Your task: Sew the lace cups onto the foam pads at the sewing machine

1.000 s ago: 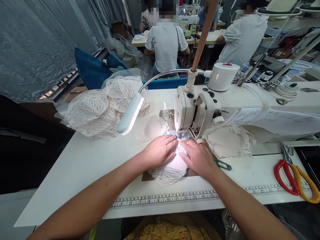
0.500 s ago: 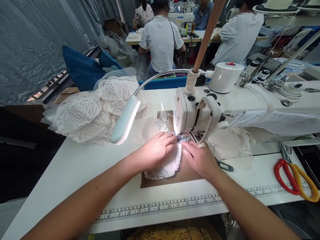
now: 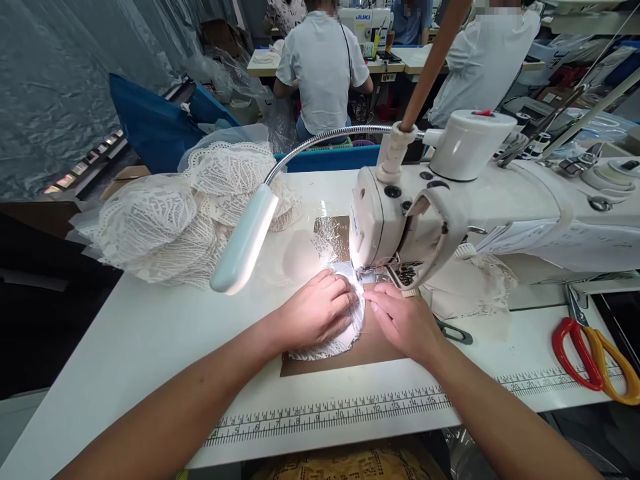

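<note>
Now, just below the frame's centre, the left hand (image 3: 320, 308) rests with bent fingers on the lace-edged fabric piece (image 3: 356, 319), turned since a second ago so its curved edge leads to the sewing machine (image 3: 369, 217); just apart, the right hand (image 3: 404, 321) meets that edge. Either's grip: cannot tell.

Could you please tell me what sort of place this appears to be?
It looks like a sewing workshop, probably for garments: a sewing machine over a lace-edged piece, heaped lace pieces beside it, and another machine behind.
</note>
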Tool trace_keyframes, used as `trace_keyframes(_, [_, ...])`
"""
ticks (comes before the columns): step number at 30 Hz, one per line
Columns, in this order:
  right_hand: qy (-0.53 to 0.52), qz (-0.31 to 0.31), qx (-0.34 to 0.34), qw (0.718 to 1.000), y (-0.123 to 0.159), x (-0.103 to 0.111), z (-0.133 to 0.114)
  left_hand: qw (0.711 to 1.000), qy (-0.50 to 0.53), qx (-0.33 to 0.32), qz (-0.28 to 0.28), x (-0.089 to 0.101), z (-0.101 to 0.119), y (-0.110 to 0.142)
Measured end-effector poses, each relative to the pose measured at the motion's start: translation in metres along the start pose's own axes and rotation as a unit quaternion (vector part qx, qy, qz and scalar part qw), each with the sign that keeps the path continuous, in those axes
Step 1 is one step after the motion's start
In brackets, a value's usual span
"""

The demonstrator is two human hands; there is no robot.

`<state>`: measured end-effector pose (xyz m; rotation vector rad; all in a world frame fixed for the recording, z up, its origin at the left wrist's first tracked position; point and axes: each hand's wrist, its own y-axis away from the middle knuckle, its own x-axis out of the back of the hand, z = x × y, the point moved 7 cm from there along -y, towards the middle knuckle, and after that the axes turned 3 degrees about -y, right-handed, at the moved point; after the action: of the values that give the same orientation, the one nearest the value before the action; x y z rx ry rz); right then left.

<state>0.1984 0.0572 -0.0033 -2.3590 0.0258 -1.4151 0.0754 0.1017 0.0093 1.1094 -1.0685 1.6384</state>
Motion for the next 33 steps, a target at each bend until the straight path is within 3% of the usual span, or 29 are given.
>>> trace_keyframes(9, [0.066, -0.035, 0.021, 0.997, -0.002, -0.007, -0.008, 1.000, 0.014, -0.002, 0.008, -0.001, -0.004, 0.001])
trace_keyframes(23, [0.133, -0.023, 0.013, 0.991, -0.002, -0.013, -0.008, 0.999, -0.011, 0.029, 0.038, -0.001, -0.012, 0.000])
trace_keyframes(33, [0.094, -0.021, 0.039, 0.995, -0.002, -0.007, -0.014, 0.998, -0.027, -0.057, 0.002, -0.001, -0.007, 0.000])
